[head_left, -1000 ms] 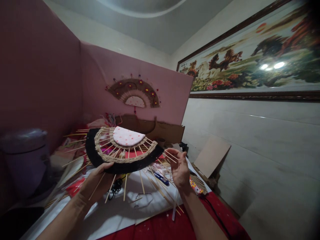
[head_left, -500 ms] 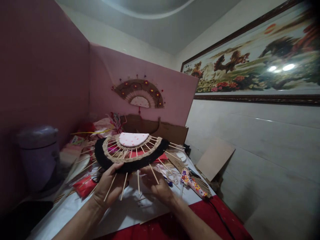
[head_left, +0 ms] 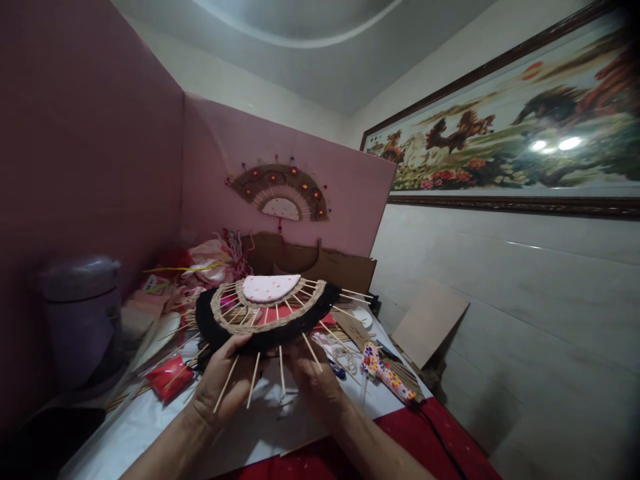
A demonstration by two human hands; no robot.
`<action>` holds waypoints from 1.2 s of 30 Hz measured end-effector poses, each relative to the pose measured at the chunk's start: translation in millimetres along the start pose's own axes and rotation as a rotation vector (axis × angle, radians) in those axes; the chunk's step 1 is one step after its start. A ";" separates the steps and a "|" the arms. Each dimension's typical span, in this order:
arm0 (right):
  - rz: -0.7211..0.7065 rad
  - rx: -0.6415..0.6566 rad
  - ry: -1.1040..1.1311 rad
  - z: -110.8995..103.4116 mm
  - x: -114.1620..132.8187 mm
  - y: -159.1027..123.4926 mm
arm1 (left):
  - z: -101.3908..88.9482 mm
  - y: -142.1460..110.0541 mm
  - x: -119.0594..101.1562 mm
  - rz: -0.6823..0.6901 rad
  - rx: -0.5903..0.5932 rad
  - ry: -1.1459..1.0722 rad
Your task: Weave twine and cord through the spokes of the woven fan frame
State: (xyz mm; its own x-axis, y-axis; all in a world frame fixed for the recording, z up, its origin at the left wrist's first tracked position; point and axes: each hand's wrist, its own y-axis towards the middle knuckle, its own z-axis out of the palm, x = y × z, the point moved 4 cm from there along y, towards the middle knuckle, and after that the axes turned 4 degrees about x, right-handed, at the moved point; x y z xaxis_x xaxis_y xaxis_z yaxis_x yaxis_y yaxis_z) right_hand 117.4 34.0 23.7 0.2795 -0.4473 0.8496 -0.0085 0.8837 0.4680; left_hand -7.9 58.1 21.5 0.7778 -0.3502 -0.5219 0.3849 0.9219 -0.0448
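The left hand [head_left: 225, 381] grips the fan [head_left: 273, 338] at 7 o'clock; the right hand [head_left: 320, 383] is at 5, its grip hidden. At 2 o'clock, the picture's [head_left: 520, 140] writing is illegibly small.

Home-type rm w/ craft corner: framed horse pic [head_left: 500, 127] on tiled wall [head_left: 450, 253], supplies [head_left: 210, 260] heaped on table [head_left: 165, 427].

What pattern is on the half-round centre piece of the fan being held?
White with scattered pink-red dots on the centre piece; best seen in the head view.
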 end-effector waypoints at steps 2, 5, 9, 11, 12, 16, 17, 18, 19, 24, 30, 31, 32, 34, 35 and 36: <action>0.070 0.050 0.215 -1.7 -4.5 -0.5 | 0.2 -0.2 -2.3 0.014 -0.014 -0.001; 0.146 0.038 0.421 -7.2 -6.5 -1.4 | 3.9 -2.3 -6.1 0.055 -0.042 -0.002; 0.155 -0.089 0.434 -15.7 -9.8 -0.9 | 5.4 -3.4 -7.2 0.059 -0.057 -0.014; 0.127 -0.134 0.340 -18.7 -13.4 -0.2 | 2.7 -2.5 -6.6 0.035 -0.056 -0.006; 0.109 -0.142 0.275 -19.7 -14.9 0.0 | 1.1 -2.0 -6.0 0.015 -0.054 0.009; -0.010 -0.154 -0.098 -22.1 -13.1 -3.4 | -2.3 -0.7 -5.5 0.005 -0.029 0.065; -0.050 -0.163 -0.207 -22.5 -10.2 -5.3 | -2.2 -0.5 -5.9 0.021 -0.018 0.065; -0.091 -0.175 -0.309 -22.7 -6.8 -7.5 | -2.3 -0.3 -6.3 0.038 -0.010 0.064; -0.124 -0.188 -0.394 -23.0 -3.6 -9.6 | -2.7 0.1 -6.4 0.047 -0.003 0.065; -0.206 -0.251 -0.578 -26.5 3.8 -18.0 | -7.1 2.7 -6.3 0.059 0.038 0.058; -0.242 -0.223 -0.673 -27.6 2.8 -22.9 | -5.6 1.7 -7.7 0.078 0.019 0.059; -0.240 -0.229 -0.685 -28.4 2.8 -23.0 | -3.7 1.0 -8.0 0.080 0.019 0.057; -0.240 -0.236 -0.691 -29.5 2.9 -22.9 | -1.5 0.3 -8.4 0.081 0.022 0.055; -0.247 -0.254 -0.677 -32.7 2.8 -21.8 | 2.4 -1.0 -9.2 0.085 0.030 0.048; -0.253 -0.261 -0.654 -34.6 2.5 -21.1 | 3.4 -1.5 -9.5 0.086 0.026 0.044; -0.260 -0.266 -0.626 -36.5 2.1 -20.2 | 3.6 -1.8 -9.9 0.086 0.015 0.041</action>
State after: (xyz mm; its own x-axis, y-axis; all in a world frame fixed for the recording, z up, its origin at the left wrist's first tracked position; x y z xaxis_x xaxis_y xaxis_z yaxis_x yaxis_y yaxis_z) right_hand 153.2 20.2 7.1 -0.3619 -0.5722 0.7360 0.2390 0.7062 0.6665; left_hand -14.4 59.3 29.8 0.7876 -0.2626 -0.5575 0.3254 0.9455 0.0143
